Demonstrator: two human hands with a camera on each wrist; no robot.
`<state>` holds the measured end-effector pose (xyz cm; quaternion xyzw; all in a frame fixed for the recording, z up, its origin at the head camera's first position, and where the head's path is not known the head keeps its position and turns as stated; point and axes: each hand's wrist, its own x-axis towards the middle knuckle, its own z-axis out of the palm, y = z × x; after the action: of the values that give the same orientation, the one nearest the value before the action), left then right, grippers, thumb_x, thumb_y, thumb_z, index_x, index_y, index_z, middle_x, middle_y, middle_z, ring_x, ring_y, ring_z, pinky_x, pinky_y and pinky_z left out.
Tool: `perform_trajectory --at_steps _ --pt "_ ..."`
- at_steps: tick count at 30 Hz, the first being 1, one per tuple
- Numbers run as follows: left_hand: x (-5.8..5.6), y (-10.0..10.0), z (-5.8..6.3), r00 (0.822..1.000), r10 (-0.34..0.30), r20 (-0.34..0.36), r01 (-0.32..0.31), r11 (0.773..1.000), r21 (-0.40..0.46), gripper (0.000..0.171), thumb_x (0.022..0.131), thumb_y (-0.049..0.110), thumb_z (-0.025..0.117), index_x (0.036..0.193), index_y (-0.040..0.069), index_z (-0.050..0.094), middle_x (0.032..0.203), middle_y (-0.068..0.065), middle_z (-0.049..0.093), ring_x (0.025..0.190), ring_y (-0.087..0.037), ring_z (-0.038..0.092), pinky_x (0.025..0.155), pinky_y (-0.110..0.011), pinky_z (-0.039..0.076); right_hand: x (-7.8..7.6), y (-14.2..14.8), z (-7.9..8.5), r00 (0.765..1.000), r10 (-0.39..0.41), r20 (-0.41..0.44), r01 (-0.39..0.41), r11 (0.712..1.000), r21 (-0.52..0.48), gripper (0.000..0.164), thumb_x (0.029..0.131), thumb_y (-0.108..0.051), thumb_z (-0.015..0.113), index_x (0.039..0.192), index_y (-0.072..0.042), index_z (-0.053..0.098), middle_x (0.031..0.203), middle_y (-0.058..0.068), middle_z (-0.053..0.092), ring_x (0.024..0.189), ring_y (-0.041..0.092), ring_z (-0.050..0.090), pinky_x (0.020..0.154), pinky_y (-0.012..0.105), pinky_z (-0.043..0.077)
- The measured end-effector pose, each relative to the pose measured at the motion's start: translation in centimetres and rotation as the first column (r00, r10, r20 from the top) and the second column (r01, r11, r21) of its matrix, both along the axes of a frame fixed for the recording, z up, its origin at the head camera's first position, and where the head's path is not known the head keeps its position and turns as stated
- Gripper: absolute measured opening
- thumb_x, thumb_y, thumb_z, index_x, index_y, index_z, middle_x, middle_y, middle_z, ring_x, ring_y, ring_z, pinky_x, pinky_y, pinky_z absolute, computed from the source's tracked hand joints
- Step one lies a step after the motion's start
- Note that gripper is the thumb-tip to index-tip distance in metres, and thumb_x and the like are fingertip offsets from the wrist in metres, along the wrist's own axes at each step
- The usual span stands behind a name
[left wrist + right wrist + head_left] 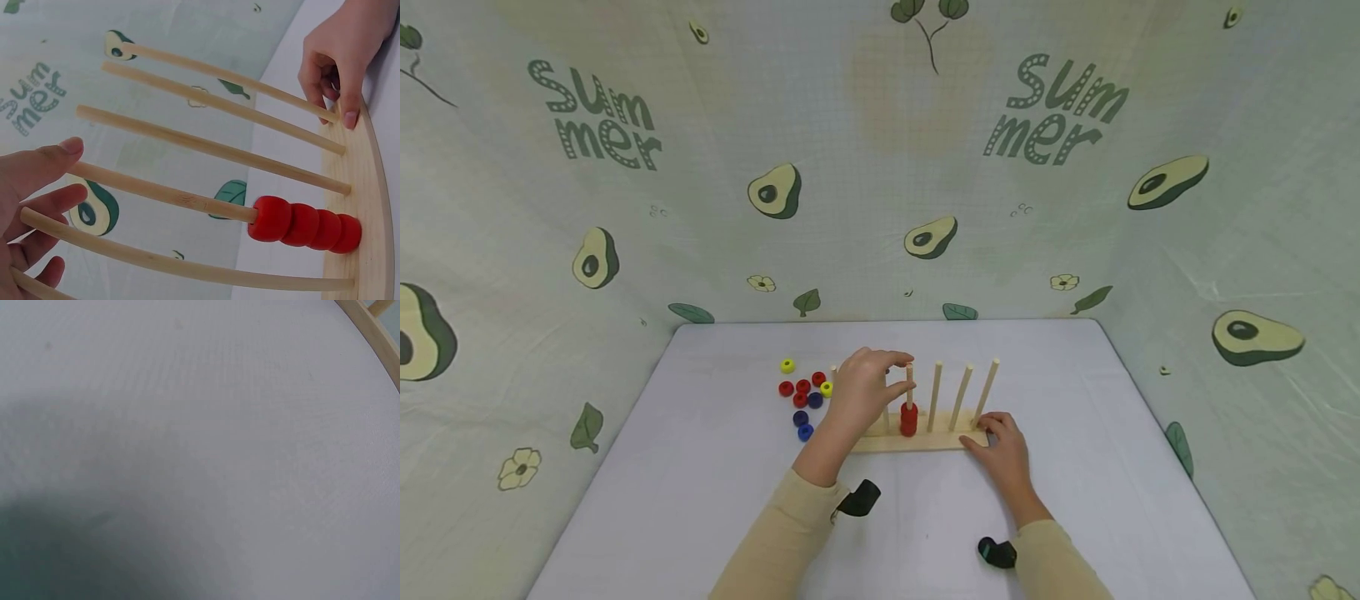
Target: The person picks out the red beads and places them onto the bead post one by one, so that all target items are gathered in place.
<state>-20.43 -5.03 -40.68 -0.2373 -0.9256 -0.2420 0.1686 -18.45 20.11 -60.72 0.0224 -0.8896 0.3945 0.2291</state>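
Observation:
A wooden peg rack [917, 442] with a row of upright pegs stands on the table. Several red beads [272, 219] are stacked at the bottom of one peg [162, 190]. At that peg's top is my left hand [863, 385], thumb and fingers spread apart with no bead between them. In the left wrist view the thumb of the left hand [25, 175] is right at the peg's tip. My right hand [1006, 454] grips the rack's right end, thumb in front and fingers by the last peg. The right wrist view catches only a corner of the rack.
Left of the rack lie loose beads: red ones [786, 388], yellow ones [787, 366] and blue ones [806, 432]. The other pegs [936, 396] to the right carry no beads. A white table [700, 467] meets a printed cloth backdrop [850, 275].

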Motion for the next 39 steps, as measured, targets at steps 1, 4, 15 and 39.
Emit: perform_trajectory --at_steps 1,4,15,39 --pt "0.0 0.0 0.0 1.000 -0.001 -0.004 0.001 1.000 -0.002 0.035 0.079 0.028 0.083 0.111 0.017 0.074 0.100 0.005 0.073 0.074 -0.012 0.054 0.061 -0.022 0.044 0.0 0.0 0.0 1.000 0.000 -0.001 0.000 1.000 0.002 0.038 0.065 -0.016 0.091 0.092 0.003 0.070 0.102 0.012 0.058 0.089 0.029 0.059 0.080 0.046 0.047" --pt "0.2 -0.2 0.1 1.000 -0.002 -0.022 0.002 1.000 -0.004 0.034 0.079 0.029 0.083 0.110 0.017 0.074 0.102 0.004 0.073 0.079 -0.014 0.058 0.066 -0.023 0.048 0.0 -0.1 0.1 1.000 -0.002 0.007 0.002 1.000 0.006 0.038 0.066 -0.015 0.091 0.093 0.003 0.070 0.102 0.013 0.058 0.089 0.030 0.059 0.080 0.046 0.047" --pt "1.1 -1.7 1.6 0.986 -0.005 -0.167 0.018 0.997 0.075 0.035 0.076 0.024 0.086 0.108 0.015 0.074 0.108 0.000 0.071 0.102 -0.021 0.062 0.085 -0.037 0.050 0.2 0.0 0.6 0.998 -0.001 0.057 0.002 1.000 -0.020 0.040 0.068 -0.016 0.090 0.097 0.004 0.070 0.105 0.014 0.058 0.095 0.031 0.058 0.085 0.048 0.046" --pt "1.9 -9.6 -0.5 0.994 0.107 -0.020 -0.102 0.979 0.176 0.067 0.071 0.019 0.089 0.130 0.010 0.060 0.129 -0.011 0.056 0.123 -0.032 0.047 0.101 -0.048 0.041 0.2 -0.1 0.2 0.999 0.001 0.046 0.000 1.000 -0.026 0.040 0.068 -0.016 0.090 0.097 0.002 0.070 0.106 0.014 0.058 0.094 0.031 0.059 0.084 0.048 0.047"
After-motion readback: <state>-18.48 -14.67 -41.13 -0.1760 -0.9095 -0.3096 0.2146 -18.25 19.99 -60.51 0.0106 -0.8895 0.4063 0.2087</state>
